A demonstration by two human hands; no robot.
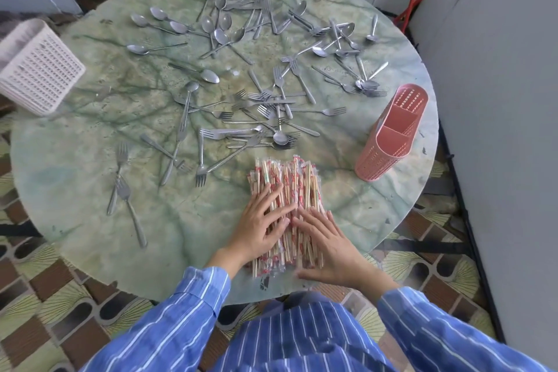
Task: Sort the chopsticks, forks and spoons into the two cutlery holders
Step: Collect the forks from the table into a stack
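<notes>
The pile of wrapped chopsticks (pixel 283 199) lay at the near edge of the round green table (pixel 90 166), and both hands pressed flat on it, left hand (pixel 259 225) and right hand (pixel 327 243) with fingers spread wide, gripping nothing. Beyond, forks (pixel 265 112) and spoons (pixel 217 27) sprawled loose, too tangled to count. Two holders stood apart: one pink holder (pixel 392 133) right, one white holder (pixel 36 66) far left.

Green marbled table (pixel 90 178), pink holder (pixel 389 142), white holder (pixel 39 69), blue-striped sleeves (pixel 169 320)
</notes>
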